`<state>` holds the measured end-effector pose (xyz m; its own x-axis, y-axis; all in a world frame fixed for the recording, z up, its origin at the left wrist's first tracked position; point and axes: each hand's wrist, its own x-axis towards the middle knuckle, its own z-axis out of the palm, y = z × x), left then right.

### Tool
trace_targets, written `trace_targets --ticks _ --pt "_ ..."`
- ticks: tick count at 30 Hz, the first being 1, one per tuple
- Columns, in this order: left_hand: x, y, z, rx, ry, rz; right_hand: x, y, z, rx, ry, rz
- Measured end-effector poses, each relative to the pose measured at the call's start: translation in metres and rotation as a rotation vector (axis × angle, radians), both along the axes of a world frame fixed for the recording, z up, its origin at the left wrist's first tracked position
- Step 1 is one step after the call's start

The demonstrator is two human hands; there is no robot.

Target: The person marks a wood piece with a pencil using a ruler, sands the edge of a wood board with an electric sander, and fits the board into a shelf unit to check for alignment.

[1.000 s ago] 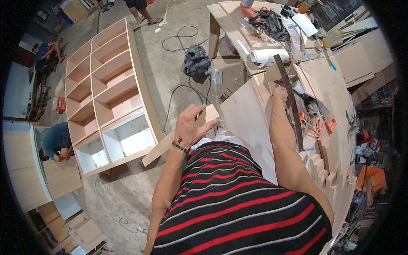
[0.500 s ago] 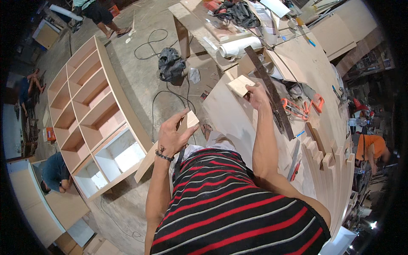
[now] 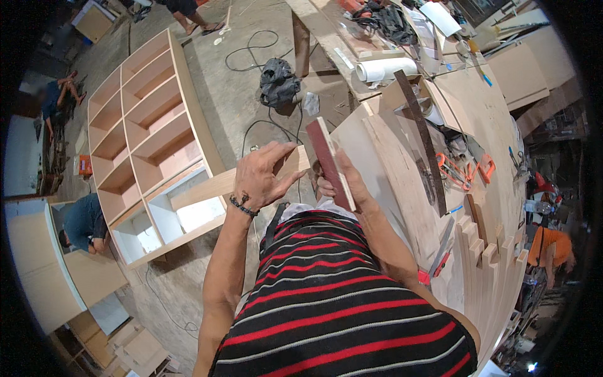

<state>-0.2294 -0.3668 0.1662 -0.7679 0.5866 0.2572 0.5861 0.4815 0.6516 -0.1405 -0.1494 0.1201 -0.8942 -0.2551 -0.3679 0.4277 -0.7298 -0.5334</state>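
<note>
My left hand (image 3: pixel 267 173) is closed round a long pale wooden strip (image 3: pixel 204 188), thumb on the near side and fingers over the top. The strip runs from over the bookcase-like frame on the left to its squared end just past my fingertips. In my right hand (image 3: pixel 352 182) is a sanding block (image 3: pixel 328 162), held upright on edge. Its dark red abrasive face is turned toward the strip's end, with a small gap between them. Some fingers of my right hand are hidden behind the block.
A large compartmented wooden frame (image 3: pixel 200 129) stands at left. On my right is a workbench (image 3: pixel 483 94) with a dark metal bar (image 3: pixel 421 138), an orange-handled tool (image 3: pixel 457 171) and several curved wood pieces (image 3: pixel 483 270). A black bag (image 3: pixel 279 83) and cables lie on the floor; other people sit or stand around.
My right hand has brought the sanding block from over the bench toward the strip and turned its red face into view. The strip has swung up, so more of its length shows.
</note>
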Motion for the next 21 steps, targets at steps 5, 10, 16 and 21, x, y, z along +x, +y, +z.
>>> trace_targets --ticks 5,10,16,21 --pt "0.006 -0.006 0.011 -0.021 -0.017 0.064 -0.009 -0.043 0.025 0.31 0.109 -0.018" --pt "0.011 -0.004 0.02 -0.078 -0.018 0.081 -0.017 -0.048 0.035 0.348 0.043 -0.037" --pt "0.006 -0.017 0.023 -0.036 0.002 0.11 -0.023 -0.057 0.032 0.369 0.172 -0.05" --pt "0.021 -0.008 0.019 -0.004 -0.061 0.004 -0.061 -0.051 0.029 0.315 0.11 -0.036"
